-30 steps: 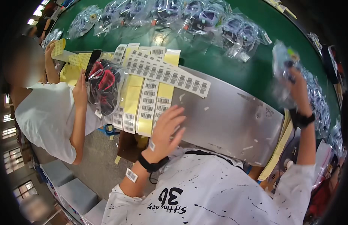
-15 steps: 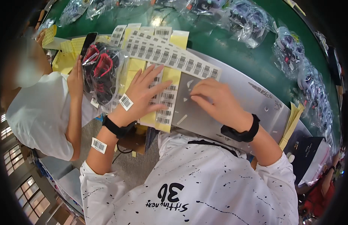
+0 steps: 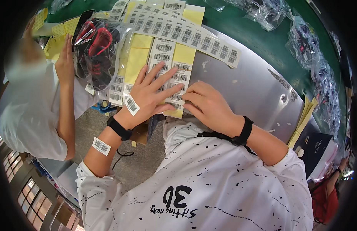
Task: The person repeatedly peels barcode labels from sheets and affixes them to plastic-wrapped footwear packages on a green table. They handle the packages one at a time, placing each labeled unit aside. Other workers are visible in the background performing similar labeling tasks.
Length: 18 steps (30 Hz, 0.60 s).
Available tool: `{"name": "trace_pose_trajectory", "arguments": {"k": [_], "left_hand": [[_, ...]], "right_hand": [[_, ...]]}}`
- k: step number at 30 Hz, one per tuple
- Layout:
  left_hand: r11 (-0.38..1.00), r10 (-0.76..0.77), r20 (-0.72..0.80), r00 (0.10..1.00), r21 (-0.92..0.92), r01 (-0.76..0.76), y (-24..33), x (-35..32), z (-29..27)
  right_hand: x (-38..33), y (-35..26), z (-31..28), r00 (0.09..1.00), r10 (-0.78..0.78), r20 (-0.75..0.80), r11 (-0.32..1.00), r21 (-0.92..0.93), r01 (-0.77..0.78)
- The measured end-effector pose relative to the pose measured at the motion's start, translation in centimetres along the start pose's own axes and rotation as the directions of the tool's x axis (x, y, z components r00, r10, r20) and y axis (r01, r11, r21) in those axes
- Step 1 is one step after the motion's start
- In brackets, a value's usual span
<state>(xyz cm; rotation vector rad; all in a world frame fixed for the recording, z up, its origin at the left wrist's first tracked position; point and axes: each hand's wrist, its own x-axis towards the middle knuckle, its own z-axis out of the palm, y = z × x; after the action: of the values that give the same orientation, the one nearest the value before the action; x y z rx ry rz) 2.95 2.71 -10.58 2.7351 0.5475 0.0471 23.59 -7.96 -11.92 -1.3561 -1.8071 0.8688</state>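
Observation:
My left hand (image 3: 147,92) lies with fingers spread on a sheet of barcode labels (image 3: 163,50) with yellow backing. At that sheet's lower right edge my right hand (image 3: 211,106) has thumb and forefinger closed on the edge of a barcode label (image 3: 177,104). One loose barcode sticker (image 3: 132,105) is stuck to the back of my left hand, and another sticker (image 3: 101,146) to my left forearm. A long curved strip of labels (image 3: 186,32) lies across the sheets above my hands. Left of the sheets rests a clear bag with black and red sandals (image 3: 96,50).
The sheets lie on a metal plate (image 3: 255,88) beside a green table surface (image 3: 240,34). Bagged items (image 3: 317,73) line the right side. Yellow strips (image 3: 303,121) and a dark box (image 3: 317,154) stand at right. A co-worker's hand (image 3: 65,65) is near the sandal bag.
My right hand has moved left and slightly down, from above the metal plate to the label sheet's edge. My left hand still lies spread on the sheet. The whole view has shifted.

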Motion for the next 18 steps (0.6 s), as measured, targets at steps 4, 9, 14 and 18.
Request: {"name": "trace_pose_trajectory", "arguments": {"k": [4, 9, 14, 18], "left_hand": [[1.000, 0.001, -0.046, 0.999, 0.009, -0.001, -0.1, -0.1, 0.4], [1.000, 0.011, -0.080, 0.997, 0.020, -0.009, 0.0, -0.3, 0.8], [0.999, 0.020, -0.080, 0.997, 0.034, -0.017, 0.1, -0.3, 0.9], [0.999, 0.018, -0.065, 0.998, 0.033, -0.016, 0.3, -0.3, 0.5]], "right_hand": [[-0.3, -0.1, 1.0, 0.994, -0.079, -0.081, 0.992, -0.108, 0.070], [-0.6, -0.1, 1.8, 0.983, -0.101, -0.156, 0.986, -0.150, 0.077], [-1.2, 0.1, 2.4, 0.966, -0.151, -0.208, 0.974, -0.199, 0.109], [-1.4, -0.2, 3.0, 0.960, -0.168, -0.222, 0.969, -0.215, 0.120]]}}
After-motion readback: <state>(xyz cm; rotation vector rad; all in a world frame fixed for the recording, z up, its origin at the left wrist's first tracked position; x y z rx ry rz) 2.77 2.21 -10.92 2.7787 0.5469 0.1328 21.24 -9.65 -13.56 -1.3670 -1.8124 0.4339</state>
